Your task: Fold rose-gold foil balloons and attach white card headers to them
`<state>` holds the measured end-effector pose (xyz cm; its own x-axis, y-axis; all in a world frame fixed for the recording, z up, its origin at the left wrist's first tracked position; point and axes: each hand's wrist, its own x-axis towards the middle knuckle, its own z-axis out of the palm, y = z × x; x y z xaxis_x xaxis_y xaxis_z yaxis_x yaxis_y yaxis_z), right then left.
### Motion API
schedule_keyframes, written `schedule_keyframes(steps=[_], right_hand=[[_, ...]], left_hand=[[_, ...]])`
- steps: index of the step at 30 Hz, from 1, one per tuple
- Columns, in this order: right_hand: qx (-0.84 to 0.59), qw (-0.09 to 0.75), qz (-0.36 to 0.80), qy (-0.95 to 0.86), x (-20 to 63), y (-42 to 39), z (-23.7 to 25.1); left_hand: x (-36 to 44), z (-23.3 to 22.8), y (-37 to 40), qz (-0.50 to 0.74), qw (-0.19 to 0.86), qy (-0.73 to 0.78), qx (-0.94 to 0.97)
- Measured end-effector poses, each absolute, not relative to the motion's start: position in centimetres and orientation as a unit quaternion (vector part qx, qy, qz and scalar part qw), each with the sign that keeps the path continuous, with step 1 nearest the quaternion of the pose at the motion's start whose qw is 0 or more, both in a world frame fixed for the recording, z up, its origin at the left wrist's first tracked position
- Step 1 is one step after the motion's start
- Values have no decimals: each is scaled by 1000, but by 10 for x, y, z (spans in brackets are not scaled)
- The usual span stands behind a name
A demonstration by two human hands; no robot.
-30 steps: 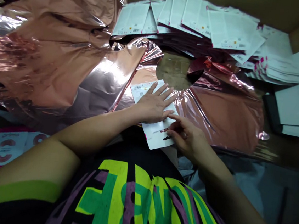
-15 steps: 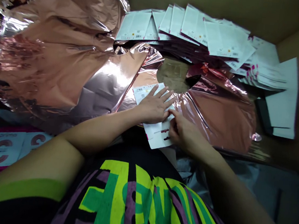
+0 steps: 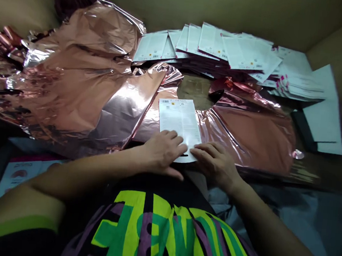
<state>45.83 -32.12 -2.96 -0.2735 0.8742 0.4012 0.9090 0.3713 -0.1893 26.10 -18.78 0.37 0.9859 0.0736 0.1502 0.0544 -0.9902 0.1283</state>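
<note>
A flat white printed packet with a dark slot near its lower end lies in front of me on shiny rose-gold foil. My left hand rests on its lower left part, fingers bent over the surface and thumb stretched apart. At the lower right edge, my right hand holds the packet with its fingers close together; its thumb is mostly hidden. Whatever lies inside the packet cannot be seen.
Overlapping white packets are piled at the back, with more at the right beside a white box. Crumpled rose-gold foil covers the left. A printed pink-and-white package sits low at left. Cardboard-coloured walls enclose the area.
My left hand has slid from the packet's upper middle down to its lower end, bending its fingers. My right hand has shifted slightly right. The packet has turned more upright.
</note>
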Motion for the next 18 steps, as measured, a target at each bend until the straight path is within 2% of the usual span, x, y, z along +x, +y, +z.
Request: schedule_keyframes(steps=[3,5,9,12,15,18], right_hand=[[-549,279,-26,-787,454,-319,-32],[-569,308,2,-762,454,-315,-31],[-648,313,16,-694,446,-306,-33],[-644,282,-17,-711,431,-306,-39],[-609,205,-34,-765,422,-312,-47],[-662,161,-83,-727,429,-323,-50]], left_hand=[[234,-17,-198,166,60,44,983],[228,-31,-198,243,98,78,962],[230,-42,-197,304,147,156,928],[229,-44,-197,262,124,136,947],[221,-44,-199,202,97,89,971],[213,-35,-200,227,67,90,967]])
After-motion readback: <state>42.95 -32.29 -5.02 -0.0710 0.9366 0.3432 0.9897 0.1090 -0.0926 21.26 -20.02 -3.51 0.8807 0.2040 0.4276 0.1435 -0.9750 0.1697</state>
